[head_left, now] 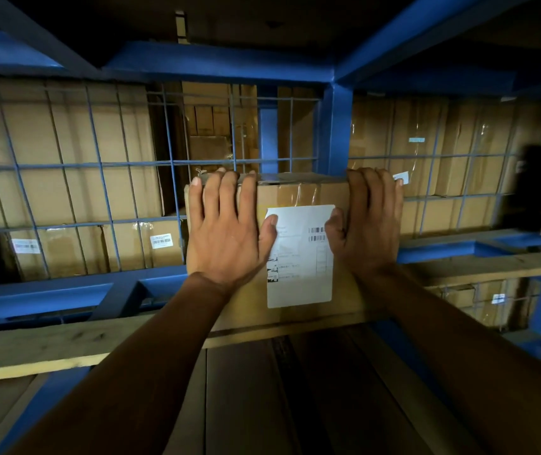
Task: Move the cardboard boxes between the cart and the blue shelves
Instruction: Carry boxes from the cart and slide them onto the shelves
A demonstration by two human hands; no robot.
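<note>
The cardboard box (298, 193) sits at the front edge of the blue shelves' (335, 126) wooden board (65, 349). The left hand (226, 224) and right hand (371, 221) press flat against its labelled face (fingers extended, fingertips reaching the top edge), gripping nothing.

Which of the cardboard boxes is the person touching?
The white-labelled box in front of the wire mesh: left hand and right hand both rest on it. The other boxes sit behind the mesh.
</note>
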